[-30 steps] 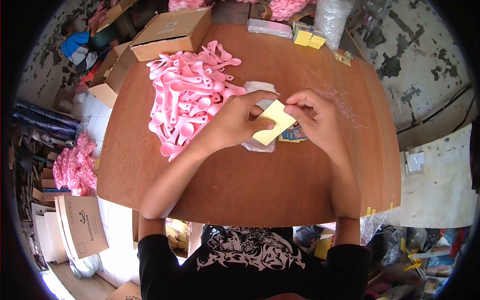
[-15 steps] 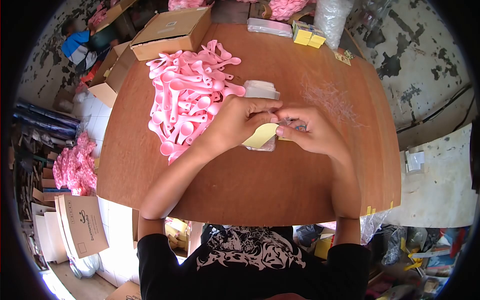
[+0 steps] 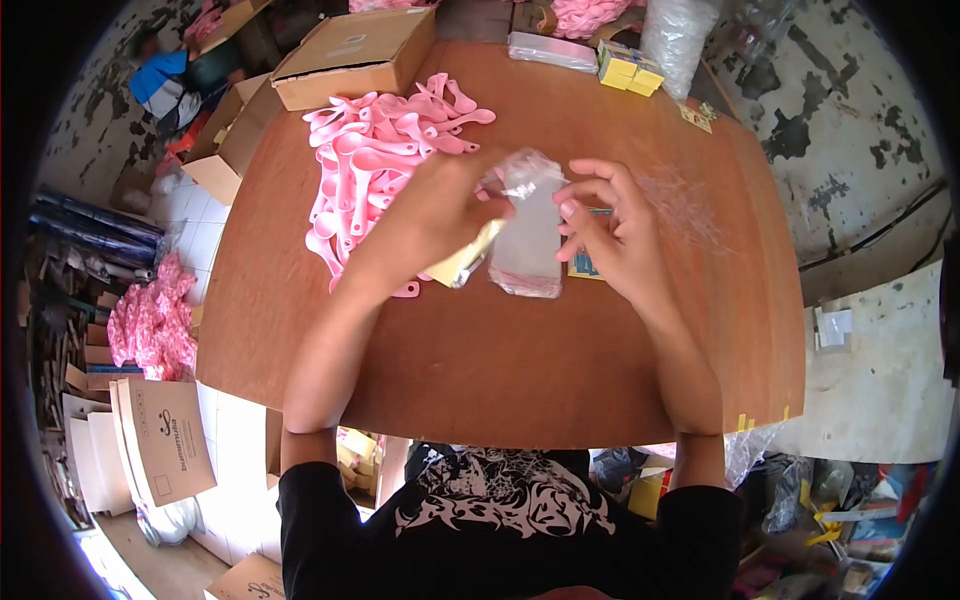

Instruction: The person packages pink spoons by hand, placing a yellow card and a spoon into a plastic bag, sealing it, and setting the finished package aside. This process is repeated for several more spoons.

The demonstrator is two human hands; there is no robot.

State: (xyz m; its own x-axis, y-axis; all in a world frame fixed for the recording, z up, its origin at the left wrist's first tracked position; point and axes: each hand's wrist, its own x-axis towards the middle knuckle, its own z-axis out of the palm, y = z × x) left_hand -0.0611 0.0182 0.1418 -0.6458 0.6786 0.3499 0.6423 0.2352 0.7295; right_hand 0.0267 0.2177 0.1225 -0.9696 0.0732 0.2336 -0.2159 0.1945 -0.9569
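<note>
My left hand [image 3: 432, 212], blurred by motion, is closed on a yellow card [image 3: 466, 262] beside the pink measuring spoons [image 3: 352, 165]. Whether the card sits inside a clear bag is hard to make out. A stack of clear plastic bags [image 3: 527, 240] lies between my two hands. My right hand [image 3: 618, 225] hovers just right of that stack, fingers apart and holding nothing. Partly hidden beneath it are blue-and-yellow printed cards [image 3: 583, 264].
Thin clear strips [image 3: 685, 205] are scattered at the right of the wooden table [image 3: 520, 370]. A cardboard box [image 3: 350, 60], yellow card bundles [image 3: 628, 70] and a plastic roll [image 3: 678, 45] stand along the back. Another person [image 3: 165, 85] is at the far left.
My hands have moved apart. The left went left with the yellow card, uncovering the bag stack; the right let go of the card and its fingers spread.
</note>
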